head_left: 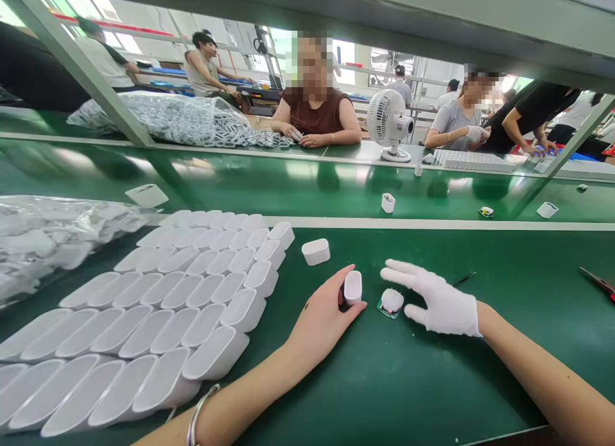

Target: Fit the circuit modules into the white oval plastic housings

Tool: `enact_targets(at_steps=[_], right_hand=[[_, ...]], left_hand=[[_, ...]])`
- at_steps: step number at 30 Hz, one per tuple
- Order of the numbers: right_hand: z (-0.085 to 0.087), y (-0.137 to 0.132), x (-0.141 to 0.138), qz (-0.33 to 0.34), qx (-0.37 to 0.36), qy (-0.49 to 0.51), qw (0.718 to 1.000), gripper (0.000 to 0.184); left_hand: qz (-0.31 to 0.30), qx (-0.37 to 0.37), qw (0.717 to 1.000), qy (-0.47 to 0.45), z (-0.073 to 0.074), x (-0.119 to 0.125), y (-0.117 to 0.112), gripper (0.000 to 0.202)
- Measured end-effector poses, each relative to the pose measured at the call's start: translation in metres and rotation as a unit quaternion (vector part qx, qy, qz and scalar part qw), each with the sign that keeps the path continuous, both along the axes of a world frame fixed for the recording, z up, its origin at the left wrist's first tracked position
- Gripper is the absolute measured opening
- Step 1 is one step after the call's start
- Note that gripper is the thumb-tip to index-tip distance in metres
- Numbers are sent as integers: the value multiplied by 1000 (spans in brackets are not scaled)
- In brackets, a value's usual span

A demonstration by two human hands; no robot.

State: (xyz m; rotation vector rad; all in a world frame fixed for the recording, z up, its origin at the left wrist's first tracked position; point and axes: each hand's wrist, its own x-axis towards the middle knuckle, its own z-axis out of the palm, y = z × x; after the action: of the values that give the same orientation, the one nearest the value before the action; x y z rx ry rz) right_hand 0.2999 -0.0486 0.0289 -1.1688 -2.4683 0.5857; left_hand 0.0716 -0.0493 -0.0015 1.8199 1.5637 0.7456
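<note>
My bare left hand (319,314) grips a small white oval plastic housing (353,287) between thumb and fingers, its top facing up. Just to the right, a green circuit board with a white round part (391,301) lies on the green work surface. Around its right side, my white-gloved right hand (435,298) is spread, thumb and fingers apart, holding nothing. Another white housing (316,252) rests beyond my left hand. Many like it stand in slanted rows (192,292) to the left, their hollow insides showing.
A clear bag of white parts (62,241) lies at far left, red-handled pliers (598,280) at far right. Across the pale strip, a housing (388,202) and a small board (485,212) sit on the green belt. Several people work beyond, near a white fan (388,122).
</note>
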Motion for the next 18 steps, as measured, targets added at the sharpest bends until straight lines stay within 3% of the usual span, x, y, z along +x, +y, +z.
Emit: enact_targets(at_steps=[2, 4, 8, 11, 15, 18], right_hand=[[-6, 1, -1, 63, -27, 32, 997, 65], [-11, 0, -5, 69, -39, 78, 994, 53], [-15, -9, -16, -35, -72, 208, 975, 40], [-10, -20, -28, -119, -112, 313, 936, 39], [-4, -32, -44, -88, -86, 392, 912, 27], [-12, -35, -51, -75, -135, 402, 902, 26]], left_hand=[[-1, -9, 1000, -4, 1, 1, -1, 57], [-1, -15, 1000, -14, 1, 1, -1, 59], [-9, -1, 999, -37, -2, 3, -2, 62], [-43, 23, 996, -71, 0, 3, -4, 60], [-86, 83, 989, -90, 4, 5, -9, 58], [-85, 92, 989, -81, 3, 9, -12, 39]])
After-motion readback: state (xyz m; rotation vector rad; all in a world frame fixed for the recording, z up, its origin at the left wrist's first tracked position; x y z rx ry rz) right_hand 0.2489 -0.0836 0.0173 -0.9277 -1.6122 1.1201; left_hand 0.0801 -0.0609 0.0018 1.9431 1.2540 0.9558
